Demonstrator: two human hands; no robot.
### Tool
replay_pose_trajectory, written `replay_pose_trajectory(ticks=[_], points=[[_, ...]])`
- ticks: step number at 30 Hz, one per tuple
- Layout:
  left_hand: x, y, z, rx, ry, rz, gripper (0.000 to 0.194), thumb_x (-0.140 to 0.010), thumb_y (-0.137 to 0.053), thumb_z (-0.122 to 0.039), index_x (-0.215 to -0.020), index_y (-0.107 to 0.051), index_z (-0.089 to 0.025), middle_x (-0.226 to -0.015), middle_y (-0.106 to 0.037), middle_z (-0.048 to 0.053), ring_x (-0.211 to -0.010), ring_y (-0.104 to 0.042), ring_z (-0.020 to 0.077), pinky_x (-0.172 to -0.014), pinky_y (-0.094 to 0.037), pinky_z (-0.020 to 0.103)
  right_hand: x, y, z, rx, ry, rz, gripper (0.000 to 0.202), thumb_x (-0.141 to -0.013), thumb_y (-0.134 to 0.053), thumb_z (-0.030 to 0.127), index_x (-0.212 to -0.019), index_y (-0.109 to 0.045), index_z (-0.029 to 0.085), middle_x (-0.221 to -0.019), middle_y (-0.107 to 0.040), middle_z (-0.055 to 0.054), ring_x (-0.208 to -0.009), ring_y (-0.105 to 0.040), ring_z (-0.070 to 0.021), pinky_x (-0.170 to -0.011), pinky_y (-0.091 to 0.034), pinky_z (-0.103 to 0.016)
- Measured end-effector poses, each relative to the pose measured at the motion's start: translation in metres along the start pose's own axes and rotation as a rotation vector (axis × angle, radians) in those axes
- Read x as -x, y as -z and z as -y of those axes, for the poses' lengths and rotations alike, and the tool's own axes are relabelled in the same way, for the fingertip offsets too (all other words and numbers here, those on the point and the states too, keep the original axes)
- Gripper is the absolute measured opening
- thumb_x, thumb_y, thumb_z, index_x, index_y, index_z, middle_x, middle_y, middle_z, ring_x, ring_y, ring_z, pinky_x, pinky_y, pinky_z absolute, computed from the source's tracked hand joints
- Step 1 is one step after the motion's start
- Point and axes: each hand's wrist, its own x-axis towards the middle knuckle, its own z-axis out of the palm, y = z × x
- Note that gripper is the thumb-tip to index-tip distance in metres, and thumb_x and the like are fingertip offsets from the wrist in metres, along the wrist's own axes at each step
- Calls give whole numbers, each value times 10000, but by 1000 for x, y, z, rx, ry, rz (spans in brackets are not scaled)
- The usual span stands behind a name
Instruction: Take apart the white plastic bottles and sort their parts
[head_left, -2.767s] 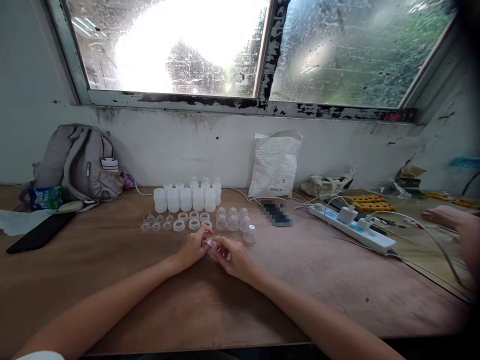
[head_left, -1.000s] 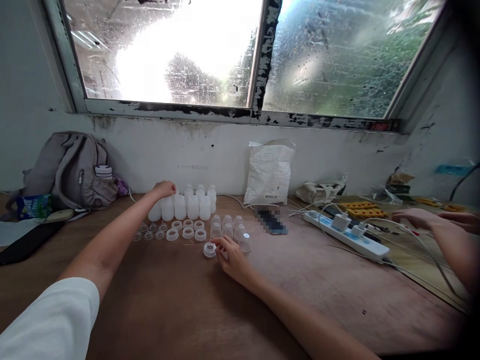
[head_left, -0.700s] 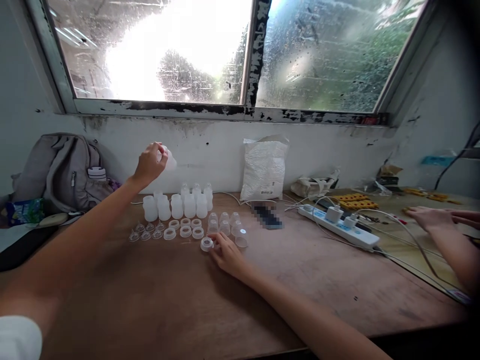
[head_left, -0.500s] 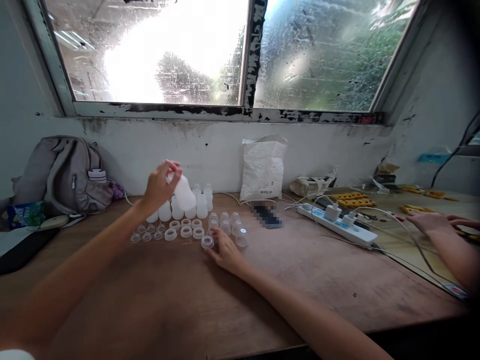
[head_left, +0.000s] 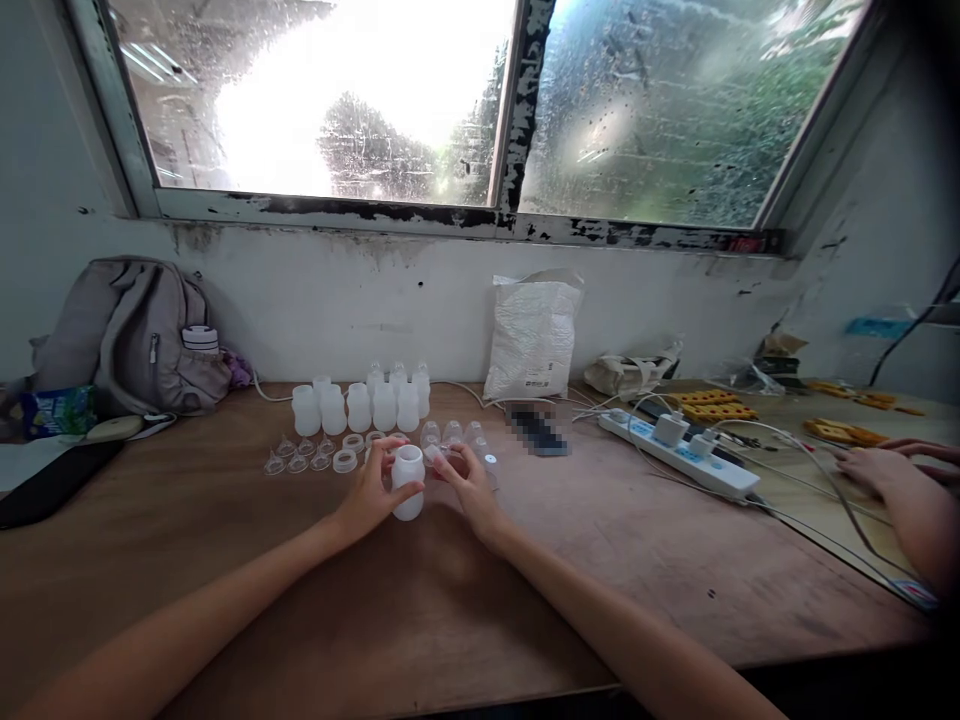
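Observation:
My left hand [head_left: 373,497] is wrapped round a frosted white baby bottle [head_left: 408,500], held upright with its open mouth facing up. Close beside that mouth, my right hand [head_left: 472,490] pinches a clear bottle collar ring [head_left: 433,454], partly covered by the fingers; whether a nipple sits in it is hard to make out. Behind the hands stand several frosted bottles [head_left: 358,408], the back ones topped with nipples. To the left lie several clear nipples [head_left: 298,460] and loose collar rings [head_left: 345,461]. Clear dome caps [head_left: 474,432] stand just behind my right hand.
A phone [head_left: 541,432], blurred out, lies right of the caps, before a white plastic mailer bag [head_left: 534,340]. Farther right are a power strip [head_left: 675,455] with cables and another person's hand [head_left: 874,468]. A grey backpack [head_left: 135,335] and black case [head_left: 51,485] are at left.
My left hand has brought the bottle down and right from above the row, turning it upright. My right hand has lifted the collar ring off the table beside it. The view has shifted slightly.

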Motion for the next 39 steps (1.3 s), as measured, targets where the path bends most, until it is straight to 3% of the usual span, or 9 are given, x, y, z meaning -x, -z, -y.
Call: replay_pose_trajectory(ticks=[2, 5, 7, 19, 22, 28, 32, 39], points=[[3, -5, 5, 58, 100, 106, 580, -678, -634, -322, -1153, -323, -204, -1123, -495, 90, -938, -533, 190, -816, -426, 336, 5, -6, 8, -66, 12, 16, 323, -686, -614, 388, -912, -476, 203, -843, -603, -27, -809, -569, -173, -759, -446, -325], [7, -9, 9, 44, 193, 308, 519, -636, -662, -345, -1075, -459, -158, -1023, -557, 73, -920, -523, 222, -793, -422, 331, 14, -13, 19, -89, -13, 27, 322, -696, -607, 382, -943, -490, 209, -853, -604, -27, -840, -558, -173, -719, -447, -291], [8, -9, 8, 44, 211, 374, 481, -625, -666, -348, -1028, -508, -139, -985, -568, 62, -891, -518, 223, -770, -418, 319, 17, -14, 23, -82, -16, 57, 330, -704, -605, 366, -973, -496, 210, -856, -602, -28, -822, -555, -164, -694, -442, -271], [8, 1, -5, 352, 424, 499, 307, -609, -612, -320, -830, -567, -113, -671, -574, 17, -613, -509, 137, -556, -378, 232, 8, 2, 29, -98, -51, 307, 340, -705, -623, 321, -1016, -540, 211, -861, -596, -28, -776, -538, -143, -694, -426, -269], [8, 2, -7, 394, 430, 520, 312, -615, -600, -322, -843, -571, -112, -664, -584, 27, -605, -518, 143, -536, -370, 231, 7, 5, 32, -112, -70, 369, 369, -710, -616, 336, -1047, -538, 209, -864, -601, -35, -780, -540, -148, -691, -430, -277], [10, 2, -6, 400, 419, 532, 299, -592, -608, -304, -823, -584, -114, -654, -590, 28, -590, -520, 147, -535, -366, 237, 8, 4, 32, -65, -126, 364, 400, -687, -637, 348, -1048, -570, 189, -882, -604, -34, -794, -534, -150, -688, -430, -261], [9, 2, -10, 387, 419, 520, 303, -602, -607, -305, -839, -578, -117, -674, -597, 31, -603, -521, 148, -535, -363, 233, 9, 1, 35, -185, -188, 436, 392, -727, -583, 389, -1059, -573, 180, -891, -604, -52, -728, -537, -153, -610, -440, -271], [10, 6, -14, 460, 492, 559, 326, -599, -601, -295, -868, -577, -112, -652, -604, 38, -566, -527, 140, -503, -365, 221, 6, 5, 39, -291, -215, 508, 430, -692, -639, 326, -1085, -559, 171, -1013, -579, -81, -831, -530, -177, -622, -449, -273]])
